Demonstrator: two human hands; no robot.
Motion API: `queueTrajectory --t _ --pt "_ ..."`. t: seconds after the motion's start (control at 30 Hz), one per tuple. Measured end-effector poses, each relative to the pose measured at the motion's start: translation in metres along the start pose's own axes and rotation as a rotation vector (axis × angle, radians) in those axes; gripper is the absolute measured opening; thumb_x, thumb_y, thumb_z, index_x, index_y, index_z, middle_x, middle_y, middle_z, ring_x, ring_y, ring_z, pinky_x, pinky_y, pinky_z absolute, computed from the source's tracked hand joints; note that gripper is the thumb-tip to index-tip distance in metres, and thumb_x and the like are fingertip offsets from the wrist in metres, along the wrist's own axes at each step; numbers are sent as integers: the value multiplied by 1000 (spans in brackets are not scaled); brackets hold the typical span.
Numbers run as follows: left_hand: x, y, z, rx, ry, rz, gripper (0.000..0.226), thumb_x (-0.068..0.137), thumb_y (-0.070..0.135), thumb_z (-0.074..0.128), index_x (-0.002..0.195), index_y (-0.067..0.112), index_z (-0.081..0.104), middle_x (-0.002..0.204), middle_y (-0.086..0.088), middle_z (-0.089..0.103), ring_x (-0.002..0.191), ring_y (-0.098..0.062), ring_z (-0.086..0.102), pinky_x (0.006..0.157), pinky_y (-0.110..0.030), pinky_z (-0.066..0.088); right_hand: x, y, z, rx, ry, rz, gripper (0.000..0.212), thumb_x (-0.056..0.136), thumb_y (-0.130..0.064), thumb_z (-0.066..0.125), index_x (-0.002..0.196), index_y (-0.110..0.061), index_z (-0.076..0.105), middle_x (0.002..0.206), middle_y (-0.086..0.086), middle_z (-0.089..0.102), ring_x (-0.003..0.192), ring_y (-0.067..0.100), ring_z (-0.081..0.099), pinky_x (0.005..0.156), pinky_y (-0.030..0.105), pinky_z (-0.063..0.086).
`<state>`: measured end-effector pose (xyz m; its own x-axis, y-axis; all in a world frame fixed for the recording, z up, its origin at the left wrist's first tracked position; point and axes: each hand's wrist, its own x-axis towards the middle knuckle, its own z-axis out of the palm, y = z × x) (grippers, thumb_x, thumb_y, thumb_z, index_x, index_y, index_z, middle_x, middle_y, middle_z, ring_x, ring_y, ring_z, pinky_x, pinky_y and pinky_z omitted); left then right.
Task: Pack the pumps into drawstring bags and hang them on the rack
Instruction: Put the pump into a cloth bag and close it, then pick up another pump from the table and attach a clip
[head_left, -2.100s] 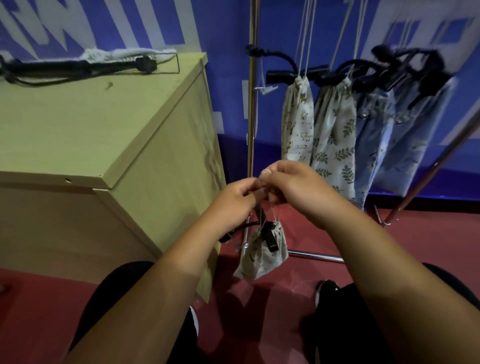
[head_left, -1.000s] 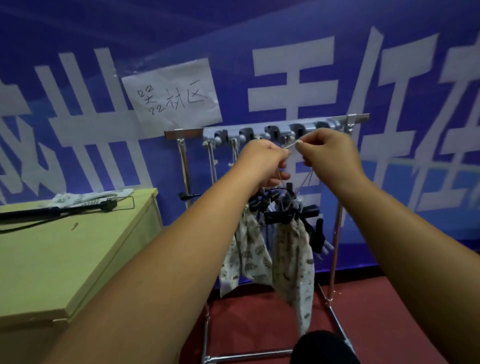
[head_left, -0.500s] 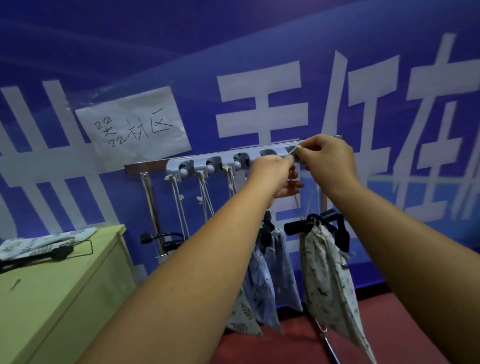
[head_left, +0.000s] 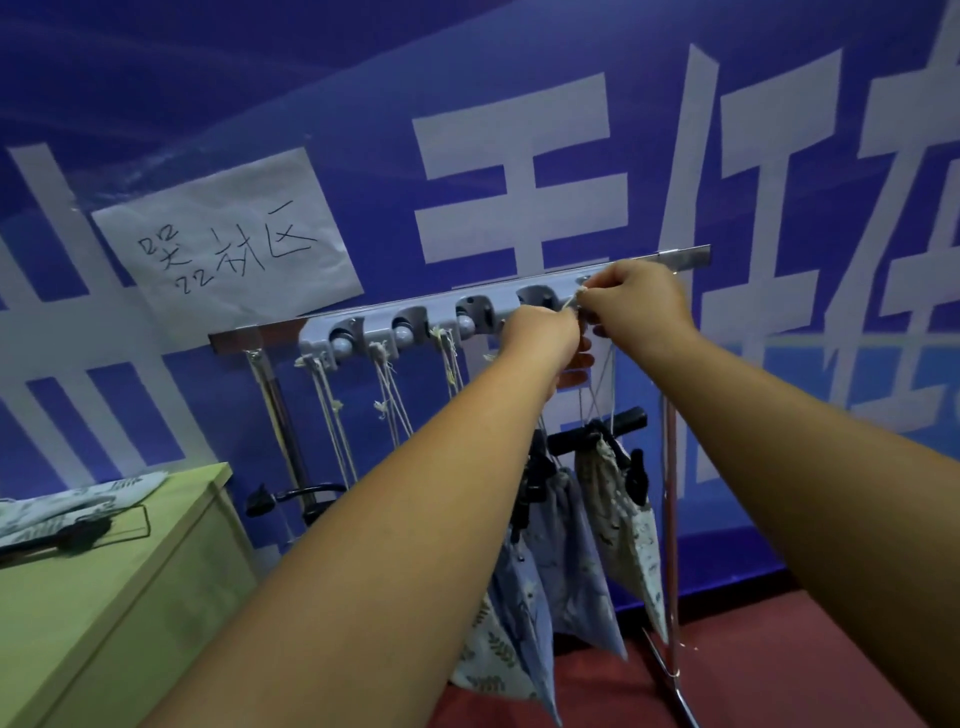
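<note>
Both my hands are raised to the grey hook rail (head_left: 415, 325) on the metal rack. My left hand (head_left: 543, 335) and my right hand (head_left: 639, 306) pinch the white drawstring (head_left: 571, 302) of a cream patterned bag (head_left: 621, 519) at the rail's right end. That bag hangs below my hands with a black pump handle (head_left: 597, 434) sticking out of its mouth. Several other filled bags (head_left: 540, 582), blue and leaf-printed, hang from cords (head_left: 389, 389) on the hooks to the left, partly hidden by my left forearm.
A light wooden cabinet (head_left: 104, 613) stands at lower left with a black pump (head_left: 57, 538) and folded printed bags (head_left: 78, 499) on top. A handwritten paper sign (head_left: 223, 239) is taped to the blue banner wall. The rack's chrome post (head_left: 671, 519) drops to a red floor.
My hands rose with the bag from low in front of me up to the rail, then shifted right along it. The view tilted up and the bag now hangs under the right end.
</note>
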<state>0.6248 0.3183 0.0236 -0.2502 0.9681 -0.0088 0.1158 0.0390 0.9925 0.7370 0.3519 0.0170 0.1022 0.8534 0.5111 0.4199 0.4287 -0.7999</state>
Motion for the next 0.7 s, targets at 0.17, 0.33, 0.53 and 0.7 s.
queueTrajectory --t 0.17,0.33,0.53,0.7 --pt "15 -3 6 13 28 -52 25 106 20 55 122 7 68 88 -10 75 66 -29 74 57 -42 64 6 13 6 33 -7 47 21 102 -16 69 90 -32 77 91 0 79 85 19 79 82 47 68" --pt "16 -22 5 92 19 -81 26 105 17 53 127 10 67 95 -11 80 63 -27 74 54 -34 60 -5 18 12 -71 -8 42 17 106 -15 64 96 -25 74 101 4 77 85 21 77 78 46 68" --pt "9 -41 -10 351 0 27 23 95 10 57 107 2 76 104 -21 76 82 -30 67 65 -41 47 -27 10 12 -211 -32 85 7 105 -14 63 105 -17 70 95 3 70 78 17 65 55 28 44" --pt "-35 -46 -49 209 -86 -21 22 106 13 57 114 1 73 107 -15 80 82 -26 75 74 -37 57 -62 -17 18 -155 -24 99 8 102 -10 61 109 -12 58 99 5 60 73 16 53 55 31 38"
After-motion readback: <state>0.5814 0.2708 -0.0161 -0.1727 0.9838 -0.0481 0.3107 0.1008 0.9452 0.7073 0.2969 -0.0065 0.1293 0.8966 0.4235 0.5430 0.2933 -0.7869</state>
